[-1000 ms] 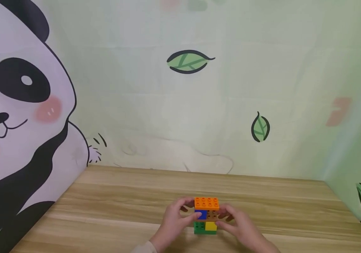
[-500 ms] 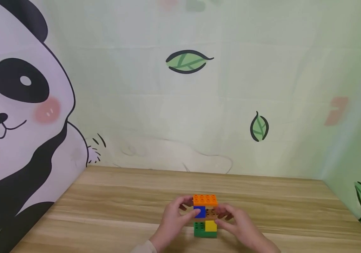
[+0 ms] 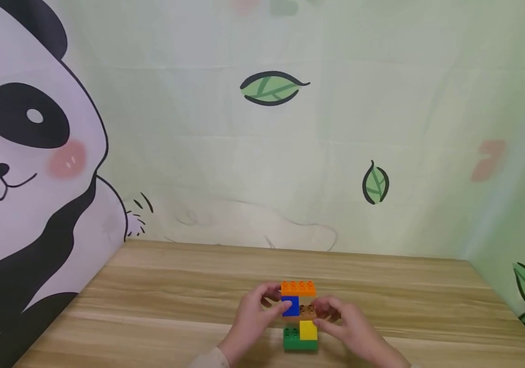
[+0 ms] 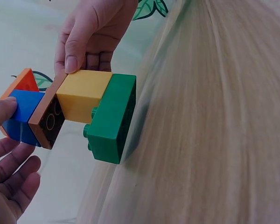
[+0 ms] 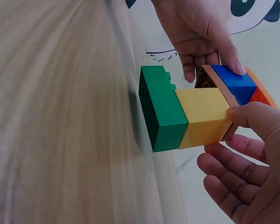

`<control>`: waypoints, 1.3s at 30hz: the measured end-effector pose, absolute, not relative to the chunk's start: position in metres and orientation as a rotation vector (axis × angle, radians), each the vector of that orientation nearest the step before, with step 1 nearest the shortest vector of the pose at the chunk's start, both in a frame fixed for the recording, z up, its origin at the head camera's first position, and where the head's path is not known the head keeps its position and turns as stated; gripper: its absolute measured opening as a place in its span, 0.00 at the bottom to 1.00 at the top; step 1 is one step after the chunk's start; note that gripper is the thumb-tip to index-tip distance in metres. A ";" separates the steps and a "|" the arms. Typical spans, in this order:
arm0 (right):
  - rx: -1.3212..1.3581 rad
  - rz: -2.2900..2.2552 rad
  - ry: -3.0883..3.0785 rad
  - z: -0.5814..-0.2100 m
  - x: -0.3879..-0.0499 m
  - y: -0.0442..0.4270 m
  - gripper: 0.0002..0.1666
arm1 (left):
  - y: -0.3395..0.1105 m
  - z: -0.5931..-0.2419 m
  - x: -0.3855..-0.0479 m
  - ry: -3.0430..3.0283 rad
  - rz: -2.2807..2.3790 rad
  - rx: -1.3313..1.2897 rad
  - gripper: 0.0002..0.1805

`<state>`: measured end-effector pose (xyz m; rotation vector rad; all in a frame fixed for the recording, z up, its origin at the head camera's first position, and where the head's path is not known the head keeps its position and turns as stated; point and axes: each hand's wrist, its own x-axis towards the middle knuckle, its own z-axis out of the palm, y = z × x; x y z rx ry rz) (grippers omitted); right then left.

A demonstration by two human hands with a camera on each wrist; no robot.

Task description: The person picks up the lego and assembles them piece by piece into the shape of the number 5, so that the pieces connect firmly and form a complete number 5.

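A stack of toy building bricks stands between both hands. At its bottom is a green brick [image 3: 300, 343], with a yellow brick [image 3: 308, 330] on its right half. Over the yellow one lies a thin brown brick [image 3: 307, 313]. A blue brick [image 3: 291, 306] sits on the brown one's left half, under a thin orange brick [image 3: 298, 289]. The left hand [image 3: 255, 316] pinches the stack at the blue brick, thumb in front. On the other side, the right hand [image 3: 348, 322] grips it around the brown and yellow bricks [image 5: 203, 116]. Whether the green base touches the table, I cannot tell.
A wood-grain table [image 3: 175, 286] spreads under the hands. Behind it hangs a pale green backdrop [image 3: 175, 128] printed with leaves, and a large panda print [image 3: 83, 214] covers the left side.
Between the hands the stack has tilted: its green base has come down and nearer, its orange top has risen slightly. Both hands keep their hold almost in place.
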<state>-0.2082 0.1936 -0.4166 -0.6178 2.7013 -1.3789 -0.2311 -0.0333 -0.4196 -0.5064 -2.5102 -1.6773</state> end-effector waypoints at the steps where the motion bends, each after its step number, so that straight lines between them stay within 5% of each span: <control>1: -0.614 -1.381 2.695 -0.416 -0.208 0.194 0.22 | -0.034 -0.420 -0.232 -2.514 -1.687 -0.506 0.24; 39: -0.459 -1.607 2.290 -0.421 -0.207 0.201 0.26 | -0.035 -0.434 -0.240 -2.574 -1.852 -0.517 0.24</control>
